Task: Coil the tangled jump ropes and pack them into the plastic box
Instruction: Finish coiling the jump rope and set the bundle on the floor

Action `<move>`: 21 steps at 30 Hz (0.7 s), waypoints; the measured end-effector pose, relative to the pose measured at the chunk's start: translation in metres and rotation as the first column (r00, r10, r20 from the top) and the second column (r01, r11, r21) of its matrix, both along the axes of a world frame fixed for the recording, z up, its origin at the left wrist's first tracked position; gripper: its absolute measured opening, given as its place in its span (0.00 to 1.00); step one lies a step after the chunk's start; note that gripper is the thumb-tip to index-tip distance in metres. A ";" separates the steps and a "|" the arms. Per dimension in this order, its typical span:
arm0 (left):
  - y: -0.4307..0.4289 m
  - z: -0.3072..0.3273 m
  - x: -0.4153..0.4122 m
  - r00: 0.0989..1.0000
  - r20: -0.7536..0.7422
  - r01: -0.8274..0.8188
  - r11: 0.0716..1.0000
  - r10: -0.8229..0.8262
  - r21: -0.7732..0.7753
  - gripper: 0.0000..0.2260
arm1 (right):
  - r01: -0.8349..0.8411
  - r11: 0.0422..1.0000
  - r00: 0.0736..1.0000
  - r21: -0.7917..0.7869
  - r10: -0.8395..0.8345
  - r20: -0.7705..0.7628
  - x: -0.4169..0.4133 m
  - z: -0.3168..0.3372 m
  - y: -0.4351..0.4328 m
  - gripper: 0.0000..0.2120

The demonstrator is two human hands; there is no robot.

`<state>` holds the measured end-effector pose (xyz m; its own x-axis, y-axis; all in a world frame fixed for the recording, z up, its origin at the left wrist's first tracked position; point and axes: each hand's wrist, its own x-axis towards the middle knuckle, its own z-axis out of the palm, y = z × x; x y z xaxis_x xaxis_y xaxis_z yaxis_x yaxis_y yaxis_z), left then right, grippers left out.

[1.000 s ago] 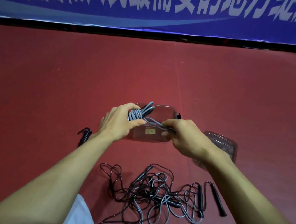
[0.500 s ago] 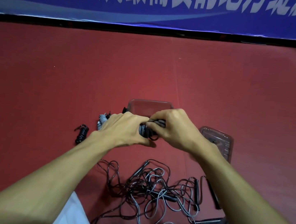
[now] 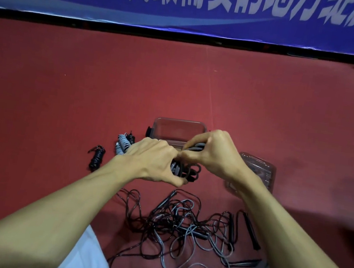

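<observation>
- Coiling looks like the step in hand: a grey-and-black rope bundle point(image 3: 185, 171) is held over the floor point(image 3: 64, 96), just in front of the plastic box point(image 3: 179, 124).
- Fingers of the left hand point(image 3: 152, 160) curl round the bundle's near side; the right hand point(image 3: 211, 154) pinches its strands at the far end.
- Its long axis seems to run away from the person, loops hanging nearest them; the hands hide most of it.
- Done so far: a black coil point(image 3: 96, 158), a grey coil point(image 3: 122, 145) and a dark coil point(image 3: 130, 138) lie left of the box, each pointing roughly away from the person.
- Left to do: the tangled pile point(image 3: 181, 229) near the person and all the packing; no rope shows in the box, and its lid point(image 3: 257, 169) lies off to the right.
</observation>
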<state>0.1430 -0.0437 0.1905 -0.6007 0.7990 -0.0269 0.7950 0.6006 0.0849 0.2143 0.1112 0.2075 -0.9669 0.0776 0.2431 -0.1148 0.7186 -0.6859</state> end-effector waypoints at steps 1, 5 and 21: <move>-0.001 0.001 0.003 1.000 -0.004 0.005 1.000 -0.005 0.002 0.18 | 0.022 0.999 1.000 -0.048 -0.022 -0.004 0.000 0.000 0.003 0.05; -0.002 0.010 0.007 0.997 0.059 0.034 0.986 -0.044 0.161 0.15 | 0.098 0.963 0.995 -0.251 -0.104 -0.012 -0.004 -0.002 0.015 0.09; -0.009 0.033 -0.006 0.541 0.775 -0.631 0.451 -0.327 0.631 0.12 | 0.106 0.680 0.993 -0.726 -0.110 0.042 -0.012 -0.008 0.009 0.15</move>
